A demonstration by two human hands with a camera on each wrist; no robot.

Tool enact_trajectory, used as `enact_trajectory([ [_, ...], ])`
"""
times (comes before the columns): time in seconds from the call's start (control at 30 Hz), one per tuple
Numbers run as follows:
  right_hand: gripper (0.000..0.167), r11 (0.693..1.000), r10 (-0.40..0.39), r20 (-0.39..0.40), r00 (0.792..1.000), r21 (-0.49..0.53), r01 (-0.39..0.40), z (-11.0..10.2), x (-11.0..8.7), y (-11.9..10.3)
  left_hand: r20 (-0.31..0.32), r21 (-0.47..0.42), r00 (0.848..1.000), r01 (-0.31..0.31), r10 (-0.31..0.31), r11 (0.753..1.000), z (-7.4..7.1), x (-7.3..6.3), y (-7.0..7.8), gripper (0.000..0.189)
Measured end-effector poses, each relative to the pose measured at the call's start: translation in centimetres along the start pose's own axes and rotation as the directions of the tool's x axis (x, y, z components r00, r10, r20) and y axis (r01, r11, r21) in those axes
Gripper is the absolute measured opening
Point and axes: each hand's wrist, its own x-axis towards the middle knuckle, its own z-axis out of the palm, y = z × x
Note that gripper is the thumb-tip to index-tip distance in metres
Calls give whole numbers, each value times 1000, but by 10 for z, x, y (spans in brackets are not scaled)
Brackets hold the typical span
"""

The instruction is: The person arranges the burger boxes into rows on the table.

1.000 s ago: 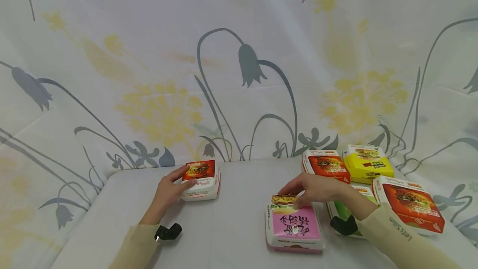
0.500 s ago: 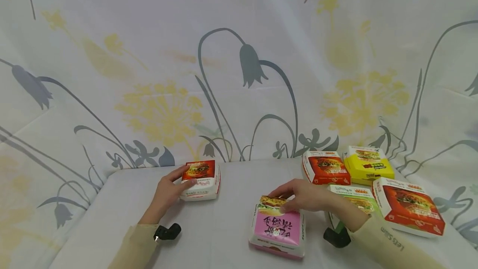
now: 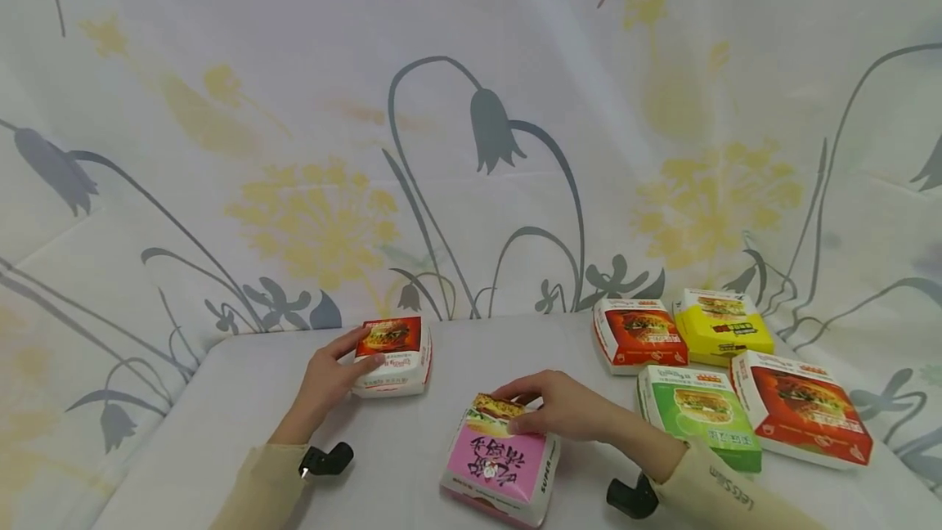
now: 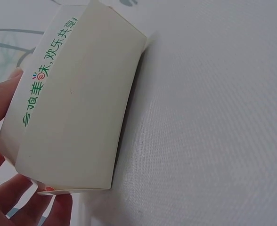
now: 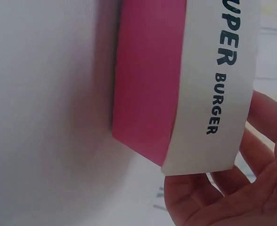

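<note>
My left hand [image 3: 329, 383] grips the near-left part of a small red-and-white burger box [image 3: 403, 357] at the back left. The left wrist view shows that box's plain white side [image 4: 77, 103], fingers curled at its end and thumb on its upper edge. A pink burger box [image 3: 500, 464] with a burger picture is in my right hand [image 3: 570, 407], its thumb on top and fingers over the far edge. In the right wrist view its pink-and-white side [image 5: 150, 80] reads "BURGER", with the fingers round the end. The pink box is turned at an angle near the front.
At the right are a green burger box [image 3: 699, 411], a yellow one [image 3: 724, 330] and two red ones, a back box [image 3: 640, 334] and a larger front box [image 3: 802, 407]. They sit close together on the white tablecloth [image 3: 390, 464]. A flowered curtain [image 3: 471, 227] rises behind.
My right hand has moved the pink box left and nearer, turning it on the way. The green box is now in full view. My left hand and its box have stayed in place.
</note>
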Motion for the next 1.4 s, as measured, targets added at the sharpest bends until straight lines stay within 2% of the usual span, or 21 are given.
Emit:
enact_trajectory([
  [0.47,38,999,-25,-26,999,35,26,30,23,-11,4,-18,1000,4,-4,1000,0,0,-1,71],
  [0.8,37,1000,-16,-32,999,18,16,48,46,-20,3,-1,1000,16,-16,1000,2,0,0,72],
  [1.2,36,999,4,-35,999,44,-3,66,66,-33,-2,39,998,-67,67,997,-4,-5,0,65],
  [1.33,36,998,-1,-39,999,56,3,68,70,-36,4,91,994,-106,106,990,-14,-13,1,67],
  [1.4,35,998,-5,-37,999,63,7,70,71,-38,-17,123,989,-142,145,982,-21,-21,0,66],
])
